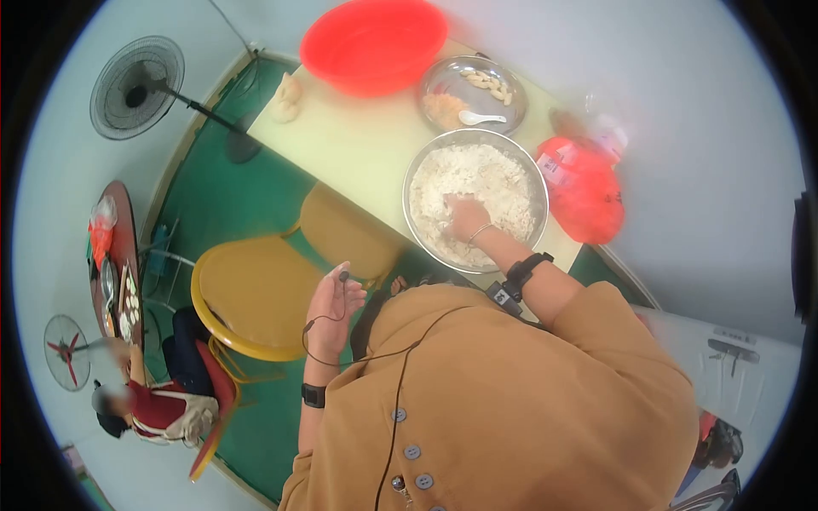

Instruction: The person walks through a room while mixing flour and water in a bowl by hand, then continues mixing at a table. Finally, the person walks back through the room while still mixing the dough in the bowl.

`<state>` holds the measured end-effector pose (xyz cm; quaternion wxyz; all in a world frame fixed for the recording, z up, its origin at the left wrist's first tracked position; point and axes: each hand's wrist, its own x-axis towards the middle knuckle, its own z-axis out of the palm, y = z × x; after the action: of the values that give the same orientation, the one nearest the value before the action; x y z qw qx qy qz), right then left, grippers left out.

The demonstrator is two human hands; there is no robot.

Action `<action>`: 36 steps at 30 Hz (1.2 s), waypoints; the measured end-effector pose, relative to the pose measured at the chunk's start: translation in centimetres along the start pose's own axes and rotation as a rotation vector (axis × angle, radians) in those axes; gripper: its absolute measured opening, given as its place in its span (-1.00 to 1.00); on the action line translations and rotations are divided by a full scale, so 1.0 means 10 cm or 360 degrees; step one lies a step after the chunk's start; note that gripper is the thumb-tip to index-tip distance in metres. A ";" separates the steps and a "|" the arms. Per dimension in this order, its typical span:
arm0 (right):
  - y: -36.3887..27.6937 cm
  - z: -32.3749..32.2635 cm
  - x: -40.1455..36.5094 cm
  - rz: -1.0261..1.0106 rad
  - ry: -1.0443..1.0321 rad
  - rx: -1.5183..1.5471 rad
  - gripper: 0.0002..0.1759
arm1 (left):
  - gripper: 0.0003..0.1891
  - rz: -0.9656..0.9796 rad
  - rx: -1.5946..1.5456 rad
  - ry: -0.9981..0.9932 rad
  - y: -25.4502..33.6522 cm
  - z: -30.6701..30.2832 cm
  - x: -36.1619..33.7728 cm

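A wide metal bowl (411, 223) of crumbly white flour (481, 166) stands at the table's near edge. My right hand (469, 219) is down in it, fingers curled into the flour and partly covered; a bracelet and a black strap circle the wrist and forearm. Away from the table, over the floor, my left hand (328, 307) is raised with fingers apart and grips nothing. A thin black cable with a small round black end (344, 276) runs across that hand; a black watch (313, 395) is on its wrist.
Behind the bowl are a metal tray (432, 78) with a white spoon (483, 117) and food pieces, a red basin (375, 47), a pale dough-like lump (286, 98) and a red bag (588, 200). Yellow chairs (256, 294) stand left; farther off, a seated person (175, 400).
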<state>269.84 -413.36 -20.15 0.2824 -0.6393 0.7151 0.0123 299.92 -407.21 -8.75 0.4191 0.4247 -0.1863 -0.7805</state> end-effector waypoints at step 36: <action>0.81 -0.02 -0.20 0.0848 -0.0031 0.0075 -0.16 | -0.62 -0.0324 0.0531 -0.0515 0.35 -0.38 0.47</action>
<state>262.29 -410.12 -21.91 0.2909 -0.4216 0.8555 0.0755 303.44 -412.82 -11.04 0.2273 0.3740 -0.3335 -0.8350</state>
